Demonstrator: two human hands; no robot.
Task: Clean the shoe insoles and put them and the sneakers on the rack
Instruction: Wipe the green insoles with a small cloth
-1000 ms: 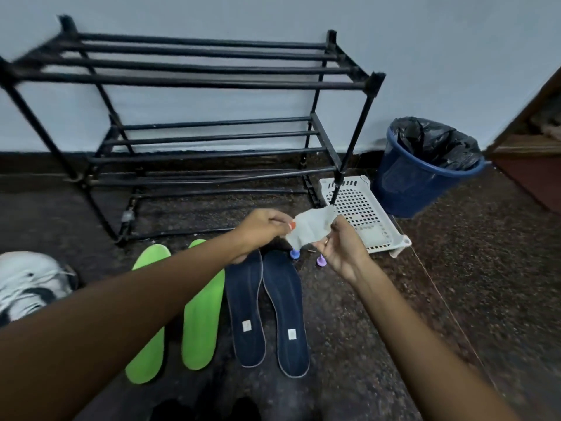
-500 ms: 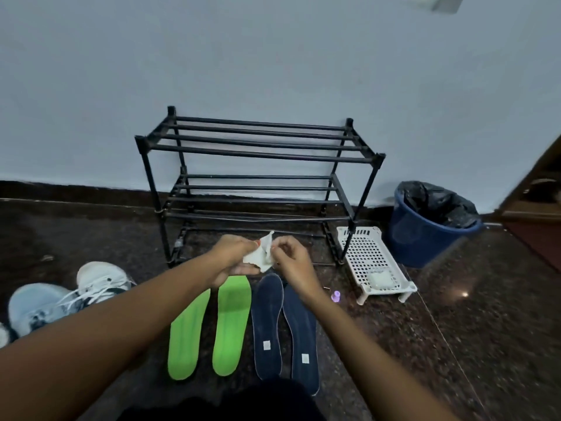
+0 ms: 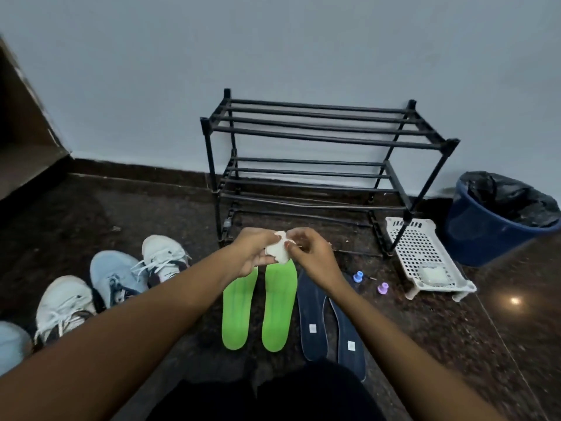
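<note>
Four insoles flat on the dark floor at 6 o'clock from the black rack [image 3: 318,138], long axes all along the 12-to-6 line, one end toward the rack. Two green insoles [image 3: 236,311] side by side, bright and ridged on top. Two navy insoles [image 3: 312,323] at their 3 o'clock, close together, each with a small white label near the 6 o'clock end. Left hand [image 3: 252,250] and right hand [image 3: 309,253] raised over the green pair's 12 o'clock ends, both pinching one crumpled white wipe [image 3: 277,250]. Sneakers [image 3: 115,275], white and pale blue, at 9 o'clock from the insoles, toes toward about 12. White perforated tray [image 3: 422,247] at the rack's 4 o'clock, pale pad [image 3: 432,273] lying inside. Blue bucket [image 3: 485,235] at the tray's 2 o'clock, lined with a black bag [image 3: 513,199], contents impossible to tell
</note>
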